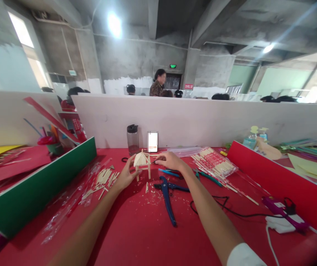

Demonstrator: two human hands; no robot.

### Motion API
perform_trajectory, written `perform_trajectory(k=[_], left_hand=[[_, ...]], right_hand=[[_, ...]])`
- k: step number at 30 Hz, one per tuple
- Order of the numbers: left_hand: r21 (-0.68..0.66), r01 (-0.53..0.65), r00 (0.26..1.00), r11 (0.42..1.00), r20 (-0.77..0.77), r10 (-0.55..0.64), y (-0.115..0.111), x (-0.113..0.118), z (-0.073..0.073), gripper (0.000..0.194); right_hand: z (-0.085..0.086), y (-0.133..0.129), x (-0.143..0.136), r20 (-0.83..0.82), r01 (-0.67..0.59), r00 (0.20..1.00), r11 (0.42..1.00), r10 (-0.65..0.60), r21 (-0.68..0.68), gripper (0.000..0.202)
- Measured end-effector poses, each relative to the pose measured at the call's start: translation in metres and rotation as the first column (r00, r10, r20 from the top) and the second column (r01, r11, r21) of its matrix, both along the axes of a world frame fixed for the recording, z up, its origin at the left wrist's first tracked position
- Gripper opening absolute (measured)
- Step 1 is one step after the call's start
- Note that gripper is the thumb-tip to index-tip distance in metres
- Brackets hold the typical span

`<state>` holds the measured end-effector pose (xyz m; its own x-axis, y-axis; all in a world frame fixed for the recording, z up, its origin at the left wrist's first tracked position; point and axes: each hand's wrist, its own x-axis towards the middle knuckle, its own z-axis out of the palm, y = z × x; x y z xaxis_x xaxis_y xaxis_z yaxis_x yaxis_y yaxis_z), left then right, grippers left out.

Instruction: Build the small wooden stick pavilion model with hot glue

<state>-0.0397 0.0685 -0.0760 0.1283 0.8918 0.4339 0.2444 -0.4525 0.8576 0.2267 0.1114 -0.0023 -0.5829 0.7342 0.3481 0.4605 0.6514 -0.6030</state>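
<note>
A small pavilion model of pale wooden sticks [141,160] stands upright on the red table, with a peaked slatted roof on thin legs. My left hand [127,175] grips it from the left side, fingers around the roof edge and a leg. At the model's right side, my right hand [169,161] has its fingers pinched together around something small and dark that I cannot make out. Below the model are a short loose stick piece [147,187] and scattered chips. Blue-handled cutters [167,201] lie just to the right, below a light-blue tool [170,172].
Cut sticks [104,178] lie left, bagged sticks [216,162] right. Behind stand a bottle [133,139] and a phone [152,142]. Green [44,184] and red [280,184] boards flank the table [136,236]. A black cable and purple glue gun [284,214] lie right. People are beyond the partition.
</note>
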Motion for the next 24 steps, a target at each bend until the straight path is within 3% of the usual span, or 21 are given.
perform_trajectory(k=[7, 20, 24], left_hand=[[0.016, 0.003, 1.000, 1.000, -0.004, -0.002, 0.002, -0.001, -0.003, 0.078], [-0.010, 0.019, 1.000, 1.000, 0.021, -0.019, 0.000, -0.001, 0.000, 0.077], [-0.019, 0.010, 1.000, 1.000, 0.011, -0.010, 0.000, -0.001, 0.000, 0.079]], right_hand=[[0.000, -0.013, -0.032, 0.064, 0.015, 0.998, 0.989, -0.025, 0.146, 0.010], [-0.001, -0.014, -0.025, 0.090, -0.020, 0.996, 0.984, 0.004, 0.179, 0.015], [-0.004, -0.006, -0.017, 0.128, 0.026, 0.991, 0.983, -0.050, 0.184, 0.015]])
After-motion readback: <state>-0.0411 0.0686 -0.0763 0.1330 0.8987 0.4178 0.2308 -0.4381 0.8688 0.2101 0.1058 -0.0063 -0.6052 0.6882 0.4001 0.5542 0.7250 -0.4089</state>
